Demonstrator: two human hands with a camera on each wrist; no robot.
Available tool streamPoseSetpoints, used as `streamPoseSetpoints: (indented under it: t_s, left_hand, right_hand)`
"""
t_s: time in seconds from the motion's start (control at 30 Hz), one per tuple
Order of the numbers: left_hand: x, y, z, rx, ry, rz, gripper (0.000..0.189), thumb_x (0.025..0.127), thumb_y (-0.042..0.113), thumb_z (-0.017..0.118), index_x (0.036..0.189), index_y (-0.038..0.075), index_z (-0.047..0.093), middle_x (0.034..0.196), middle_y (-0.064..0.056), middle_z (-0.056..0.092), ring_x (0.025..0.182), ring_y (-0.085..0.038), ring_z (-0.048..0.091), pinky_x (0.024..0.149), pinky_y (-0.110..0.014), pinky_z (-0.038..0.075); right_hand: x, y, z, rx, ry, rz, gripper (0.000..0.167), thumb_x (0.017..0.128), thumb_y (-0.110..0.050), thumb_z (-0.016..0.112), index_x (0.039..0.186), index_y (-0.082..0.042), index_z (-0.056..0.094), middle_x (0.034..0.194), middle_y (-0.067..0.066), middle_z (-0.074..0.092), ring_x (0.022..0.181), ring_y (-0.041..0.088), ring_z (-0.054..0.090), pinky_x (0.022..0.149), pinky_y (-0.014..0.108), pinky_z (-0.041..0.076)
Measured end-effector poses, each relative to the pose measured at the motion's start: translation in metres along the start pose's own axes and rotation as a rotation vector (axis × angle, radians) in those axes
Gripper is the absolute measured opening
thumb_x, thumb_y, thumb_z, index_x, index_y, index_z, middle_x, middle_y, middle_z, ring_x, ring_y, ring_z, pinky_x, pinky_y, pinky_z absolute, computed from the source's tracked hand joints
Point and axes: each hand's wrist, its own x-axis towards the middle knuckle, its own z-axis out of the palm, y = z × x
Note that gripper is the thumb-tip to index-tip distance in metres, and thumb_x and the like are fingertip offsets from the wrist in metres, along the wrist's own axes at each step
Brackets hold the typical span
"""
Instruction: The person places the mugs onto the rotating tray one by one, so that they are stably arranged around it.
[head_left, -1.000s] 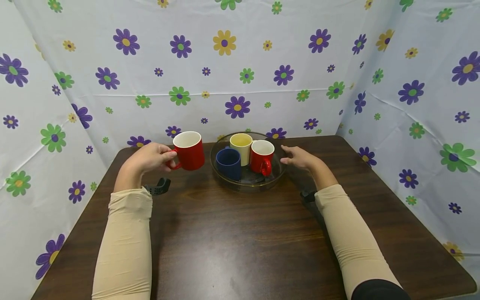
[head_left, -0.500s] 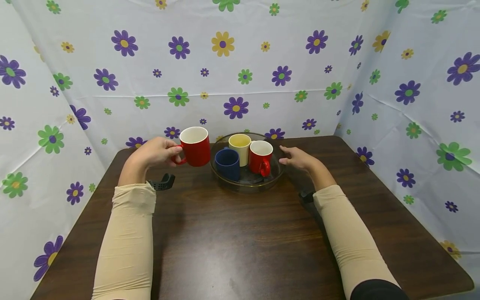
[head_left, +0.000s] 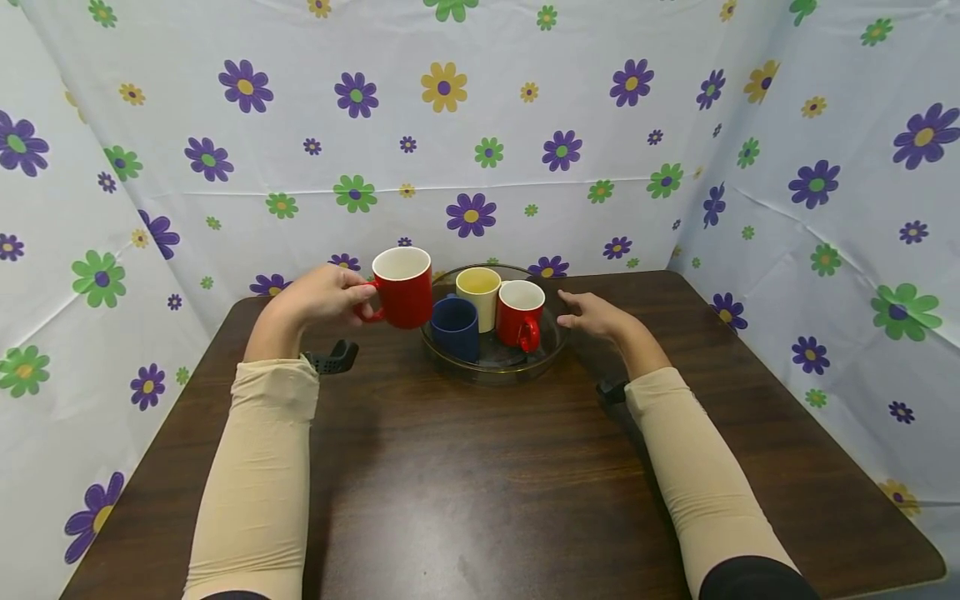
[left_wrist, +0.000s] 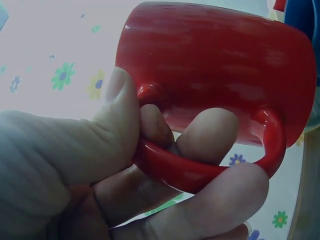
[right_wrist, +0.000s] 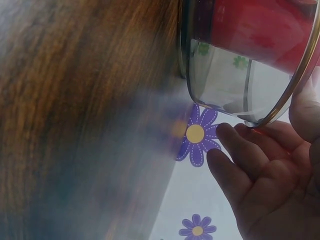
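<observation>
My left hand [head_left: 322, 300] holds a red mug [head_left: 405, 290] with a white inside by its handle, upright above the table's back part. In the left wrist view, the thumb and fingers curl round the handle [left_wrist: 180, 172]. Just right of this mug stands a round glass dish [head_left: 495, 375], and the mug overlaps its left edge in the head view. Inside the dish are a dark blue mug [head_left: 456, 332], a pale yellow mug [head_left: 487, 304] and another red mug [head_left: 517, 312]. At the dish's right rim is my right hand [head_left: 600, 318], its fingers relaxed, with fingertips beside the glass wall.
The brown wooden table [head_left: 480, 483] extends toward me. A white cloth [head_left: 315, 167] printed with flowers hangs behind the table and along both sides. Each wrist wears a dark strap, such as the left strap [head_left: 335, 358].
My left hand has moved right and slightly up with the red mug, bringing it to the dish's left side. My right hand has stayed at the dish's right rim.
</observation>
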Motion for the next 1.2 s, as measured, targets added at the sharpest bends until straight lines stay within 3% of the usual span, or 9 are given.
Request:
streamPoseSetpoints:
  t_s: [0.43, 0.8, 1.0, 1.2]
  left_hand:
    - [0.008, 0.021, 0.003, 0.039, -0.013, 0.060, 0.030, 0.106, 0.024, 0.056, 0.105, -0.001, 0.073, 0.090, -0.013, 0.073, 0.081, -0.023, 0.070, 0.093, -0.049, 0.055]
    - [0.024, 0.032, 0.018, -0.023, -0.035, 0.103, 0.026, 0.106, 0.019, 0.055, 0.100, -0.002, 0.070, 0.093, -0.017, 0.072, 0.089, -0.032, 0.069, 0.092, -0.045, 0.056]
    - [0.028, 0.039, 0.028, -0.074, -0.001, 0.141, 0.018, 0.105, 0.013, 0.055, 0.101, -0.002, 0.065, 0.089, -0.017, 0.066, 0.082, -0.027, 0.061, 0.074, -0.032, 0.053]
    - [0.035, 0.041, 0.037, -0.195, 0.040, 0.206, 0.015, 0.105, 0.008, 0.055, 0.100, -0.004, 0.062, 0.087, -0.016, 0.065, 0.078, -0.027, 0.062, 0.077, -0.035, 0.059]
  right_hand:
    - [0.001, -0.001, -0.001, -0.006, -0.001, -0.007, 0.072, 0.103, -0.016, 0.061, 0.159, 0.004, 0.021, 0.160, 0.031, 0.025, 0.147, 0.049, 0.025, 0.118, 0.060, 0.024]
    - [0.001, -0.001, -0.001, -0.025, -0.002, -0.027, 0.072, 0.103, -0.018, 0.060, 0.158, 0.005, 0.020, 0.159, 0.032, 0.025, 0.146, 0.050, 0.027, 0.118, 0.060, 0.025]
    - [0.001, 0.001, -0.002, -0.020, -0.010, -0.016, 0.071, 0.104, -0.018, 0.059, 0.159, 0.004, 0.019, 0.161, 0.032, 0.021, 0.148, 0.049, 0.023, 0.119, 0.060, 0.023]
    - [0.002, 0.003, -0.002, -0.007, -0.020, -0.016, 0.071, 0.105, -0.017, 0.057, 0.159, 0.003, 0.017, 0.163, 0.030, 0.018, 0.149, 0.047, 0.020, 0.120, 0.059, 0.022]
